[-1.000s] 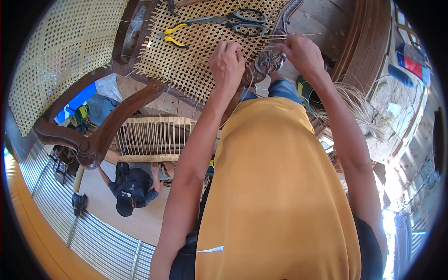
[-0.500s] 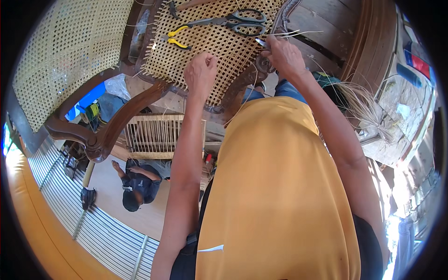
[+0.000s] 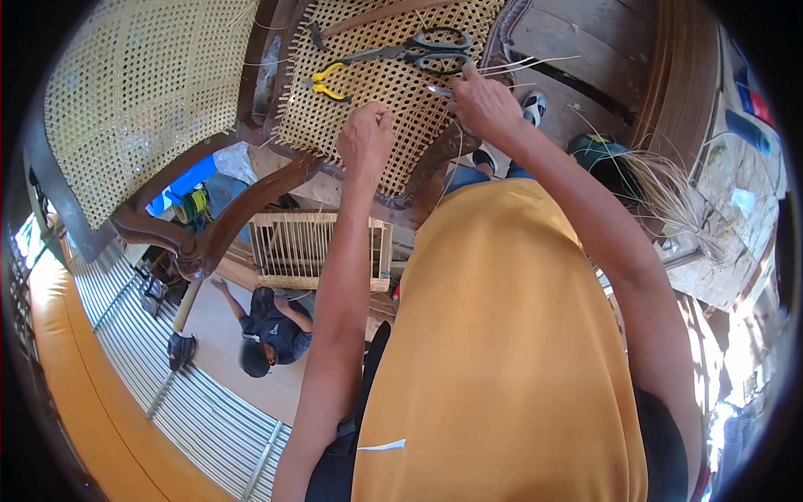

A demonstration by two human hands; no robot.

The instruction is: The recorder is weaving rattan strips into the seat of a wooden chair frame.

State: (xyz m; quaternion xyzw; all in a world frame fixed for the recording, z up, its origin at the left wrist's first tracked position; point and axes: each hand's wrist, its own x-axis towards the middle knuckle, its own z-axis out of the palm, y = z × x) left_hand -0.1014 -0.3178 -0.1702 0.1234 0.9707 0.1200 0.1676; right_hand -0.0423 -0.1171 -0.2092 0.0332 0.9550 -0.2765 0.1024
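Over the woven cane seat [image 3: 389,92] of a carved wooden chair, my left hand [image 3: 365,140] is closed with its fingers pinched; whatever they grip is too small to make out. My right hand [image 3: 487,105] is wrapped round a small knife [image 3: 440,91], its silver blade pointing left over the weave. Pale cane strands [image 3: 527,64] stick out to the right beside that hand. On the seat, beyond my hands, lie large black-handled scissors [image 3: 418,52] and yellow-handled pliers [image 3: 330,79]. A hammer [image 3: 368,18] rests further back.
The woven cane backrest [image 3: 155,92] and curved wooden armrest [image 3: 251,205] stand at left. A bundle of loose cane strands [image 3: 669,192] spills from a dark green container [image 3: 598,155] at right. Another person [image 3: 276,330] sits lower left, near a strung wooden frame [image 3: 322,249].
My right hand has moved left with the knife, bringing the blade over the seat. My left hand stays closed at nearly the same spot by the weave. The whole view has shifted slightly.
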